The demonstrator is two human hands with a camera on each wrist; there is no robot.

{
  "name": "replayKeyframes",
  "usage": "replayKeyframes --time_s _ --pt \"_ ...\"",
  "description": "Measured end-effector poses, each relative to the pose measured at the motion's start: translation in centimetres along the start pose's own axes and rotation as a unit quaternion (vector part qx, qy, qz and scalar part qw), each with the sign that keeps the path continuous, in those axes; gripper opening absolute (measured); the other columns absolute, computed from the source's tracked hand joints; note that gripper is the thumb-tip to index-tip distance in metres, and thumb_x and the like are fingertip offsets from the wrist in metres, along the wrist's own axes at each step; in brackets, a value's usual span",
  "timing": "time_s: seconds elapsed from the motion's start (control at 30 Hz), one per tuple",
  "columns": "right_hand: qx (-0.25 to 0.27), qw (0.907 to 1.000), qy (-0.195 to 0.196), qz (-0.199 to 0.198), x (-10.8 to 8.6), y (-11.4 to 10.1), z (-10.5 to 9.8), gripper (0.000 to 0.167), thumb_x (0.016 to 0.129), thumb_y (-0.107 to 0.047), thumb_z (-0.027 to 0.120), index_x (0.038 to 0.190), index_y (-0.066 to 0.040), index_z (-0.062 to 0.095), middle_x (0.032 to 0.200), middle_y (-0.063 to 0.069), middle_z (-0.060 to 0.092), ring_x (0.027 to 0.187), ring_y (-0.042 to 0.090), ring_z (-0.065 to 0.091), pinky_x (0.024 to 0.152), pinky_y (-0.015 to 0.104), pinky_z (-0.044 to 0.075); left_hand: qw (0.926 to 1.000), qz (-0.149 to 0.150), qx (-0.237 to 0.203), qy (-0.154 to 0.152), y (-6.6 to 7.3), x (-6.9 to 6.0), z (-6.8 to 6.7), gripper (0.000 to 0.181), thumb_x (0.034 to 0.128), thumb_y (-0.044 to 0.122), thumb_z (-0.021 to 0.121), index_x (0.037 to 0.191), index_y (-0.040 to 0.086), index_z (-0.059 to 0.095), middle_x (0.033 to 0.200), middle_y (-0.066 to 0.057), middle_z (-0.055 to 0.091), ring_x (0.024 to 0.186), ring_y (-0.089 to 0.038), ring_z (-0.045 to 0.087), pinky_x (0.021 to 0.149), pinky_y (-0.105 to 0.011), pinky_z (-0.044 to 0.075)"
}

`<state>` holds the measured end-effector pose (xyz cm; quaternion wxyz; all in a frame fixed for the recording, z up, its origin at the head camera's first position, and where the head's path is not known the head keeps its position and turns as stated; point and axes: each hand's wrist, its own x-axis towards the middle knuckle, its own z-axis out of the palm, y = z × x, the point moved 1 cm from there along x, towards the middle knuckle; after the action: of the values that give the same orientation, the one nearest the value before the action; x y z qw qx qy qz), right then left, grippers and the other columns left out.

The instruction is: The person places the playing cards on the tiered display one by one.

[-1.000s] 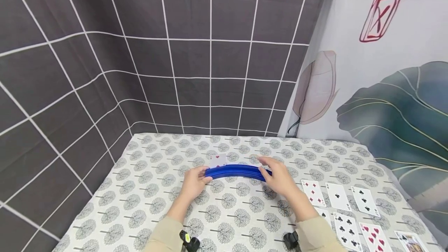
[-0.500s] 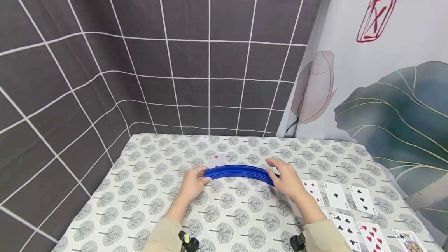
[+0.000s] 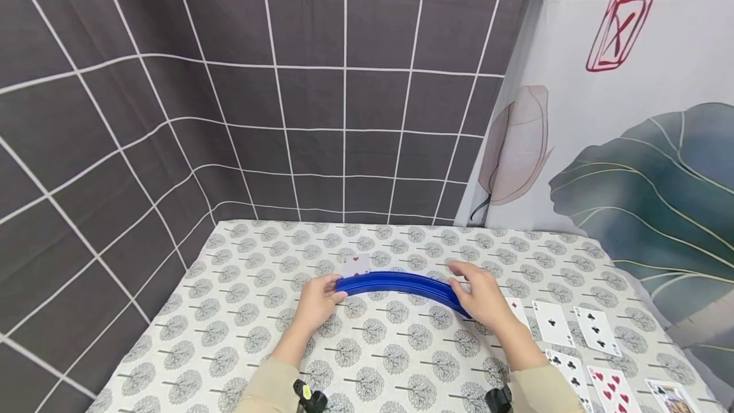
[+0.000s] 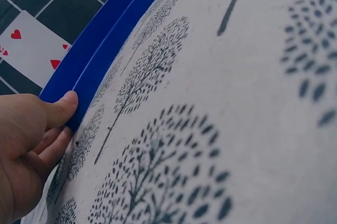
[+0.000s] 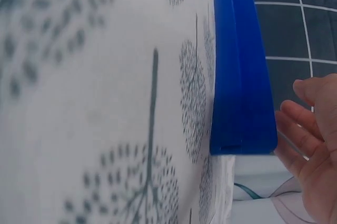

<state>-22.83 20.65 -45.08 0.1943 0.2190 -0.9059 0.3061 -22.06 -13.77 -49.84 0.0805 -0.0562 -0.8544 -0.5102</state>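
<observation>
A curved blue playing card holder (image 3: 401,283) stands on the patterned tablecloth. At its left end my left hand (image 3: 316,301) pinches it, with the thumb (image 4: 67,103) on the near side. A hearts card (image 3: 357,264) rises upright from the holder near that hand, its lower part hidden. My right hand (image 3: 480,295) is at the holder's right end. In the right wrist view its fingers (image 5: 300,129) are loosely extended beside the end, and the thumb is apart from the blue surface. Whether those fingertips touch the holder's back, I cannot tell.
Several playing cards lie face up at the right, among them a club ace (image 3: 553,322), a club card (image 3: 597,330), a hearts card (image 3: 612,389) and a face card (image 3: 671,395). A dark gridded cloth (image 3: 309,101) hangs behind the table.
My right hand has slid to the right along the holder, and more of the holder's right end shows. The left hand keeps its pinch at the left end.
</observation>
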Motion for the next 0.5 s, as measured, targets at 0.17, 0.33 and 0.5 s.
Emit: replayKeyframes --time_s 0.17,0.33,0.5 --pt "0.0 1.0 -0.002 0.004 -0.4 1.0 -0.3 0.033 0.091 0.001 0.07 0.123 0.005 0.065 0.114 0.021 0.071 0.104 0.039 0.068 0.097 0.06 0.055 1.0 -0.001 0.003 -0.002 0.1 0.0 0.0 0.037 0.0835 -0.002 0.078 0.119 -0.006 0.068 0.109 -0.026 0.071 0.103 -0.037 0.071 0.09 -0.034 0.063" --pt "-0.004 0.9998 -0.005 0.017 -0.7 1.4 -0.8 0.034 0.092 0.0 0.07 0.125 0.004 0.065 0.115 0.021 0.071 0.106 0.04 0.067 0.096 0.061 0.055 0.9999 -0.01 0.01 -0.001 -0.1 0.2 0.2 0.038 0.0839 0.0 0.078 0.12 -0.005 0.068 0.111 -0.025 0.071 0.104 -0.036 0.071 0.091 -0.034 0.062" --pt "-0.01 0.9996 0.0 0.025 -1.1 1.7 -1.4 0.035 0.091 0.0 0.07 0.125 0.004 0.064 0.113 0.021 0.071 0.104 0.041 0.067 0.096 0.062 0.054 0.9998 -0.012 0.014 -0.001 -0.1 0.3 0.2 0.039 0.0839 0.0 0.078 0.121 -0.006 0.067 0.112 -0.026 0.071 0.105 -0.037 0.071 0.091 -0.036 0.062"
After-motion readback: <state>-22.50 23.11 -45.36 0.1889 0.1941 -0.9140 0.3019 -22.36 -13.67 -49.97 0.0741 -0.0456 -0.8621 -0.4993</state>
